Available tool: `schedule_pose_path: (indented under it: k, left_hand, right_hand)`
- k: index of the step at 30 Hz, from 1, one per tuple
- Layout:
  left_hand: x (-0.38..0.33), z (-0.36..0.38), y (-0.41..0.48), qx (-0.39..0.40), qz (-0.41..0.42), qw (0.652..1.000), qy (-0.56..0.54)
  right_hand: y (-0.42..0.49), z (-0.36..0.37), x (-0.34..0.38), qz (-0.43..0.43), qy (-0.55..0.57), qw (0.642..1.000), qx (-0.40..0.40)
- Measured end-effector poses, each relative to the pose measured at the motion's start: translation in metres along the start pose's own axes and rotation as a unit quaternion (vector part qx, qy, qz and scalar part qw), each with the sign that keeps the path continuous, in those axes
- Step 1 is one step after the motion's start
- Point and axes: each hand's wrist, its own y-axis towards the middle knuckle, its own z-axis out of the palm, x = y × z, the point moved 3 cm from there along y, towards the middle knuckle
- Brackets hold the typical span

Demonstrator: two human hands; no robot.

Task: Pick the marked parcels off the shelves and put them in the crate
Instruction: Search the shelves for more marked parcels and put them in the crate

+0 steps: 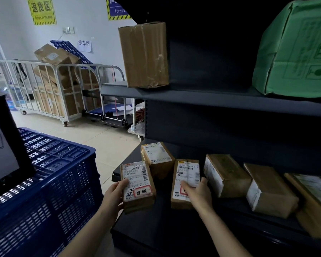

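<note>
On the lower dark shelf (163,223) my left hand (115,191) grips the left side of a small brown parcel (139,186) whose white label carries a red-outlined mark. My right hand (198,193) lies over the lower part of a second small parcel (186,175), fingers curled on its label, where a red mark partly shows. A third labelled parcel (157,158) rests behind them. The blue perforated crate (50,182) stands at the left, beside the shelf.
More brown parcels (226,175) (269,190) (315,199) line the lower shelf to the right. On the upper shelf stand a tall brown box (145,54) and a green box (296,49). A black box with a white sheet (6,149) sits on the crate. Cage trolleys (50,89) stand behind.
</note>
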Motion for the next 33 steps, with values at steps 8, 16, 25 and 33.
schedule_pose_path:
  k: [8,16,25,33]
  left_hand:
    - [-0.006,0.000,-0.008,-0.018,-0.043,0.999,-0.015]
    - [-0.057,-0.003,-0.047,-0.019,-0.090,0.995,-0.025]
    - [-0.180,-0.018,-0.126,0.003,-0.118,0.992,-0.039]
    - [-0.290,-0.063,-0.199,0.007,-0.095,0.994,-0.056]
  right_hand:
    - [-0.008,-0.005,-0.007,-0.039,0.049,0.998,-0.002]
    - [-0.050,-0.029,0.032,-0.041,0.044,0.998,-0.010]
    - [-0.132,-0.048,0.135,-0.026,0.089,0.992,0.086]
    - [-0.209,-0.043,0.237,-0.040,0.119,0.978,0.165]
